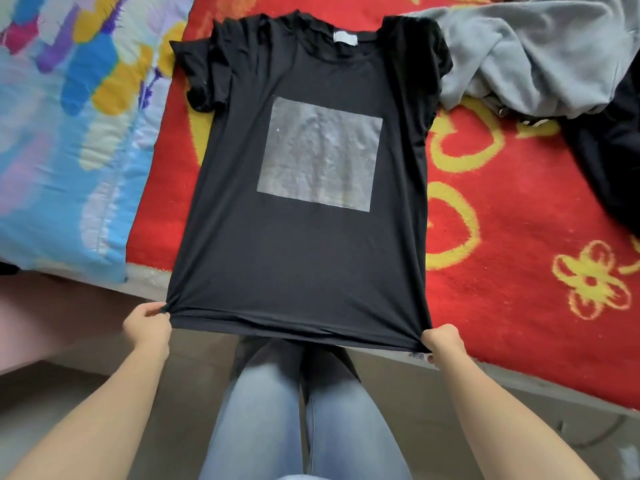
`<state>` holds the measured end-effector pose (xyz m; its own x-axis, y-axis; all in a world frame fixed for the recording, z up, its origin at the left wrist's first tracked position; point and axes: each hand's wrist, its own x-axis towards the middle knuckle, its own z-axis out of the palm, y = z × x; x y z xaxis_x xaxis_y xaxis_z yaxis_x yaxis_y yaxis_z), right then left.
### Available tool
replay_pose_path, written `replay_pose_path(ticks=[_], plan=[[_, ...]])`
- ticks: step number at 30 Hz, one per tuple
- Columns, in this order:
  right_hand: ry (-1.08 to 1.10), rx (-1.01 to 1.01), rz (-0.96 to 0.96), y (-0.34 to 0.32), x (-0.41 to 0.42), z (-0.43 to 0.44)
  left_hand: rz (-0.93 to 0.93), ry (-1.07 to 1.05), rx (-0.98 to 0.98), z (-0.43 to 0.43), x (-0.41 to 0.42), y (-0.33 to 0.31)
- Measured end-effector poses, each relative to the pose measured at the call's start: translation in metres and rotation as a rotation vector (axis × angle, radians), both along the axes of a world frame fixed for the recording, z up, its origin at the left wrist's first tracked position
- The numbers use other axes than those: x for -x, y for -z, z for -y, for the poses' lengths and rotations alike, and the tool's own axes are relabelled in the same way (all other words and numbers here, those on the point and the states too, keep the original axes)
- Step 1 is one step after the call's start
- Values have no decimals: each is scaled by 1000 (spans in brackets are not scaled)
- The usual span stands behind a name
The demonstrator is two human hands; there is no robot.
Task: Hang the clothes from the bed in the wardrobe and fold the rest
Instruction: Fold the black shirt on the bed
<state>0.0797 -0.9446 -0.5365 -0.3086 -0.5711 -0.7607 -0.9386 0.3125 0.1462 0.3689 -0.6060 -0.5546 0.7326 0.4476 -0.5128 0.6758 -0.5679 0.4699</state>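
T-shirt: one black T-shirt (304, 237), front up (grey square print), spread on the red blanket (502, 209).
Hands: left hand (147, 325) and right hand (443, 341) each pinch a hem corner.
Other clothes: one grey sweatshirt (540, 53), one dark garment (613, 150).

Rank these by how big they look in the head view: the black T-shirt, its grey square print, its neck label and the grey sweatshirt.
1. black T-shirt
2. grey sweatshirt, though it is bunched up and cut off by the frame edge, so its full size is unsure
3. grey square print
4. neck label
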Motion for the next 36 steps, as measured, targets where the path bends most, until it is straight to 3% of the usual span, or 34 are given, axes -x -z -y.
replay_pose_path(ticks=[4, 8, 12, 14, 18, 21, 26, 36], plan=[[-176, 27, -44, -5, -19, 2, -122, 396, -219, 17, -1, -8], [-624, 180, 47, -8, -47, 0, -198, 866, -388, 40, -4, -14], [-1111, 184, 169, -1, -71, -4, -59, 1332, -544, 73, -12, -9], [-1199, 109, 167, 0, -78, -5, -76, 1476, -597, 90, -18, -6], [-920, -82, 105, -1, -88, 6, -218, 1539, -672, 111, -37, -6], [-870, 27, 145, -11, -105, 27, -84, 1482, -657, 132, -60, -16], [-874, 257, 193, -23, -162, 93, 7, 1517, -473, 200, -117, -30], [-162, 442, 581, -7, -265, 223, 47, 1595, -167, 332, -150, -25]])
